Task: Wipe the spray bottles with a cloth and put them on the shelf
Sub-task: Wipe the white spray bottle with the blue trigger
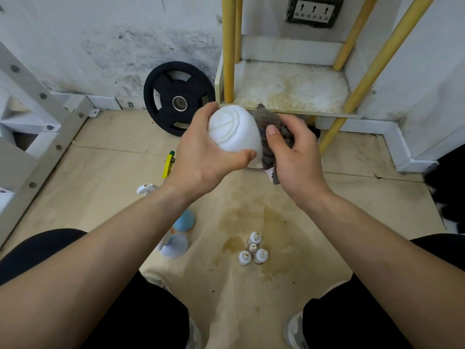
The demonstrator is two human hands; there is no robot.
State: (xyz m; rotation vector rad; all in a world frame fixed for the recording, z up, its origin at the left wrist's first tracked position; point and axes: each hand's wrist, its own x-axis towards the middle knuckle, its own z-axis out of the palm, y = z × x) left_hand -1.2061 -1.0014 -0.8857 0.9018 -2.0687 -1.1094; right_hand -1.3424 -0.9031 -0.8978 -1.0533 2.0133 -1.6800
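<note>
My left hand grips a white bottle tipped so its base faces me. My right hand holds a grey cloth against the bottle's right side, thumb on top of the cloth. Both are held just in front of the low white shelf with yellow posts. The bottle's top end is hidden behind my hands. Under my left forearm on the floor lie a yellow spray bottle, a white spray head and two bluish bottles.
Several small white bottles stand on the stained floor between my knees. A black weight plate leans on the wall left of the shelf. A white metal frame fills the left side. A wall socket is above the shelf.
</note>
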